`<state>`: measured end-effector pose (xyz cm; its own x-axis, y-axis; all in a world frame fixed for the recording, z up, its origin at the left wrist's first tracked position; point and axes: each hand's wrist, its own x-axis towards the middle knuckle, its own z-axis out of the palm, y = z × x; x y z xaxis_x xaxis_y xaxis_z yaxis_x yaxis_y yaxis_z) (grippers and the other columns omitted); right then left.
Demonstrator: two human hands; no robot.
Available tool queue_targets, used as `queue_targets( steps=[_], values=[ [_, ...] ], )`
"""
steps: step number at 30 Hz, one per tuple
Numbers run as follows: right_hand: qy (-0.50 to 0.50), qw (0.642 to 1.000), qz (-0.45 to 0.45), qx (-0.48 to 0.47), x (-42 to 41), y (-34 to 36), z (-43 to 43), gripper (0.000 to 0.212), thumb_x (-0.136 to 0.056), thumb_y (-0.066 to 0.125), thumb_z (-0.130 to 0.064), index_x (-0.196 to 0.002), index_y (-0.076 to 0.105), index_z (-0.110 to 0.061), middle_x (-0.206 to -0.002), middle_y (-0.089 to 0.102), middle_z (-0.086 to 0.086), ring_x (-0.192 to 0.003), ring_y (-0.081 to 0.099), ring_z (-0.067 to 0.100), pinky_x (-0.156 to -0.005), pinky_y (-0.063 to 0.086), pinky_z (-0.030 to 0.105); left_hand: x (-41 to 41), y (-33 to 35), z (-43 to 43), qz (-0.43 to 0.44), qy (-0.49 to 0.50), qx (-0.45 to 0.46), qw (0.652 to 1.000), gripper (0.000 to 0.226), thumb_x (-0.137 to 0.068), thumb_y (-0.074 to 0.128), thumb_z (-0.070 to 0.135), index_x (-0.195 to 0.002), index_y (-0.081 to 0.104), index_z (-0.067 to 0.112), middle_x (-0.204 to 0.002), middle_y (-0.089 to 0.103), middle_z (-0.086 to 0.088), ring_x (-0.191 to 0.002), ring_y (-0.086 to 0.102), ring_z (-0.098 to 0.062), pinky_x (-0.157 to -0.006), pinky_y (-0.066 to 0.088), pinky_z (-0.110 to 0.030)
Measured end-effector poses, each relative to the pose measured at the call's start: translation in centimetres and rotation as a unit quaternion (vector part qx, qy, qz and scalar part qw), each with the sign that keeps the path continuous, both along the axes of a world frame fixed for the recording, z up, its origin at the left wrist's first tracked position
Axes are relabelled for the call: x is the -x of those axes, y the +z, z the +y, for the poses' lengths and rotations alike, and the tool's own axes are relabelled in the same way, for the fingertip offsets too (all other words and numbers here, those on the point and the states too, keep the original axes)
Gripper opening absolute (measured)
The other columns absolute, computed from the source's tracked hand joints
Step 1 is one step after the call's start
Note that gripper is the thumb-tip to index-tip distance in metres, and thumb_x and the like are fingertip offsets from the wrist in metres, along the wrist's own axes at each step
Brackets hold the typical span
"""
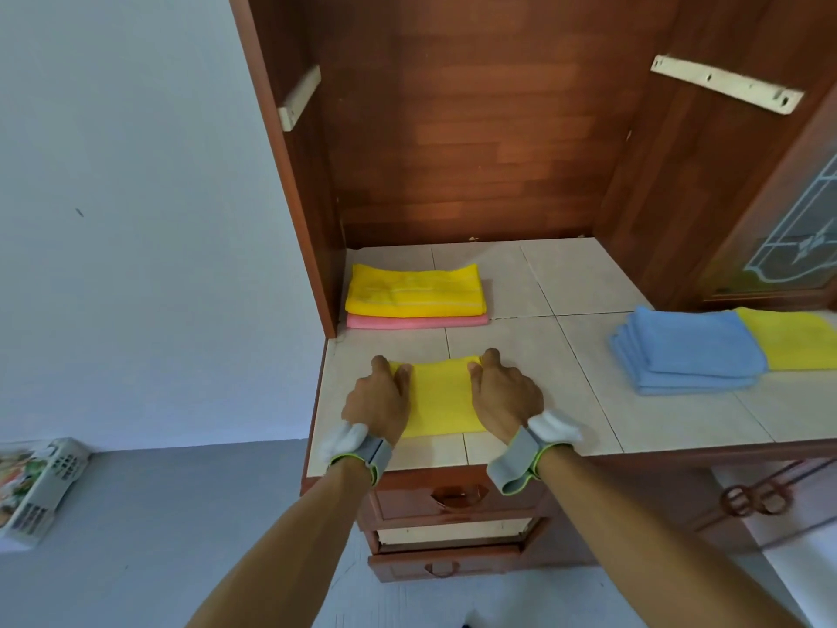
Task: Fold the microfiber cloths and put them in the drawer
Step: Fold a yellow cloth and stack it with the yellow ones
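Observation:
A yellow microfiber cloth lies folded on the tiled counter near its front edge. My left hand pinches its far left corner. At the far right corner my right hand pinches the cloth too. Further back at the left sits a folded yellow cloth on top of a folded pink cloth. To the right lies a stack of blue cloths beside another yellow cloth. Below the counter a drawer stands pulled out a little.
The wooden cabinet back and side walls enclose the counter's rear. A closed top drawer sits under the counter edge. A white basket rests on the grey floor at the left. A glass cabinet door is at the right.

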<state>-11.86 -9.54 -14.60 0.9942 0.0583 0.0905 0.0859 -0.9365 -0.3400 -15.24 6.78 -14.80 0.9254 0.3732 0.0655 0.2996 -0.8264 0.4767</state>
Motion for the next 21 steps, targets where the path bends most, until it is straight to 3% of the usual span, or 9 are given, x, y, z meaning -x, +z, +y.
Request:
queue_targets(
  steps=[3,6,11,13,17,21],
  values=[
    [-0.020,1.000,0.008,0.014,0.4,-0.4,0.5,0.039,-0.104,0.026,-0.037,-0.127,0.039,-0.009,-0.112,0.065,0.020,-0.102,0.061,0.041,-0.078,0.044,0.039,-0.4,-0.4,-0.2,0.018,-0.004,-0.049,0.999,0.041,-0.101,0.036,0.048,-0.111,0.046,0.009,-0.098,0.067,-0.019,-0.087,0.064,-0.041,-0.061,0.039,-0.037],
    [-0.026,0.999,-0.020,-0.011,0.8,-0.9,0.1,0.037,-0.103,0.031,-0.035,-0.126,0.040,-0.007,-0.107,0.067,0.020,-0.097,0.063,0.042,-0.074,0.044,0.039,-0.2,-0.6,-0.7,0.019,-0.013,-0.087,0.996,0.044,-0.100,0.036,0.051,-0.113,0.048,0.011,-0.100,0.066,-0.014,-0.089,0.065,-0.039,-0.062,0.037,-0.036],
    [-0.035,0.999,-0.036,-0.017,1.9,-1.5,0.2,0.050,-0.098,0.040,-0.050,-0.121,0.047,-0.007,-0.111,0.063,0.016,-0.103,0.060,0.038,-0.085,0.043,0.042,0.3,-0.9,-0.4,-0.008,-0.035,-0.135,0.990,0.051,-0.098,0.036,0.057,-0.111,0.049,0.009,-0.106,0.054,-0.012,-0.088,0.063,-0.038,-0.059,0.036,-0.036],
    [-0.057,0.997,-0.044,0.008,2.1,-1.9,0.4,0.051,-0.094,0.045,-0.054,-0.113,0.054,-0.008,-0.108,0.059,0.016,-0.097,0.060,0.039,-0.082,0.042,0.043,0.1,-1.3,-0.5,-0.023,-0.055,-0.152,0.987,0.050,-0.097,0.040,0.055,-0.107,0.052,0.007,-0.104,0.054,-0.014,-0.088,0.060,-0.038,-0.058,0.035,-0.037],
    [-0.093,0.994,-0.055,0.024,2.0,-1.8,-0.7,0.048,-0.091,0.048,-0.055,-0.107,0.058,-0.010,-0.107,0.053,0.016,-0.096,0.055,0.038,-0.078,0.039,0.043,-0.5,-2.0,-1.0,-0.091,-0.118,-0.144,0.978,0.048,-0.093,0.047,0.051,-0.091,0.052,0.003,-0.082,0.058,-0.019,-0.073,0.058,-0.040,-0.052,0.040,-0.038],
    [-0.039,0.998,-0.024,-0.045,1.7,-0.9,-1.8,0.041,-0.098,0.042,-0.047,-0.114,0.047,-0.010,-0.112,0.057,0.015,-0.103,0.056,0.037,-0.081,0.041,0.042,-0.7,-1.6,-2.0,-0.124,-0.103,-0.011,0.987,0.036,-0.097,0.051,0.041,-0.106,0.044,0.007,-0.082,0.064,-0.018,-0.075,0.061,-0.043,-0.056,0.037,-0.036]
  ],
)
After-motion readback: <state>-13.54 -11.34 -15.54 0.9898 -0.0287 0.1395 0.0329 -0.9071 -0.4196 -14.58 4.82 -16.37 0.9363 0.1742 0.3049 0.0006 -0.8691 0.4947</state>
